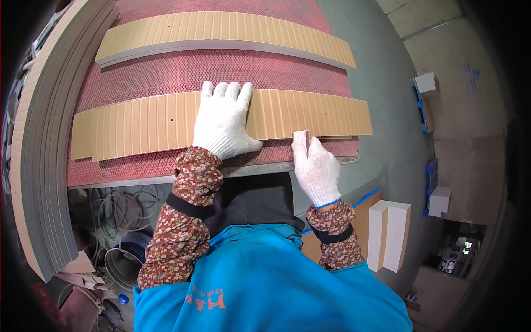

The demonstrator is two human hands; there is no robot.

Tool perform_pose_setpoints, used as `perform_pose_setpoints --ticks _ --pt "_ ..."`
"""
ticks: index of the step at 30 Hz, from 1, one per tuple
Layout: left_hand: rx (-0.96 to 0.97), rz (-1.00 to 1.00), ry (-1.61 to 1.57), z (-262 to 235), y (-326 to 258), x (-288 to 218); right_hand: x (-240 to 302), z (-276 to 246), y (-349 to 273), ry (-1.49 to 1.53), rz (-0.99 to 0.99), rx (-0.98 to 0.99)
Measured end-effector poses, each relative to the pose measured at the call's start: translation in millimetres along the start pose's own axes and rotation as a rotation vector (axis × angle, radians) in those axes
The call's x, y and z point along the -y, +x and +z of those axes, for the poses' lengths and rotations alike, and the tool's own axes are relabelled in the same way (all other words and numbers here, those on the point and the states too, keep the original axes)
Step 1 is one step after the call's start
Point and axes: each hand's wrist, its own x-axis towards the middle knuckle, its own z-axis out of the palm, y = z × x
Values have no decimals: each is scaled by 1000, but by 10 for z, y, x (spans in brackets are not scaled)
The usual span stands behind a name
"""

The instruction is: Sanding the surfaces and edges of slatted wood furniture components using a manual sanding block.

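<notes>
A long tan board (144, 127) with crosswise grooves lies across the red textured mat, and its left end shows a second, offset layer below. My left hand (224, 119), in a white knitted glove, rests flat on the board with its fingers slightly apart. In my right hand (319, 171), also gloved, is a small pale block (300, 143) with a reddish-brown side, held upright between thumb and fingers. The block's upper end meets the board's near edge. Whether it has an abrasive face cannot be seen.
Farther back lies a stack of similar grooved boards (221, 30) on the red mat (182, 69). A tall stack of long boards (50, 127) curves along the left. Below left are coiled hoses (124, 213) and a round bin (123, 263). White stepped boxes (390, 232) stand at right.
</notes>
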Motion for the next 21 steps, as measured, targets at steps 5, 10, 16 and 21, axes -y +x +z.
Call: perform_pose_setpoints --ticks 5,10,16,21 --pt "17 -6 -10 -2 5 -11 -9 5 -21 29 -68 -38" --pt "7 -2 -28 28 6 -5 -29 20 50 44 -79 -18" --pt "37 -6 -35 -33 29 -19 169 -72 908 65 13 -28" --pt "0 12 -18 17 17 -10 121 11 1421 52 -77 -78"
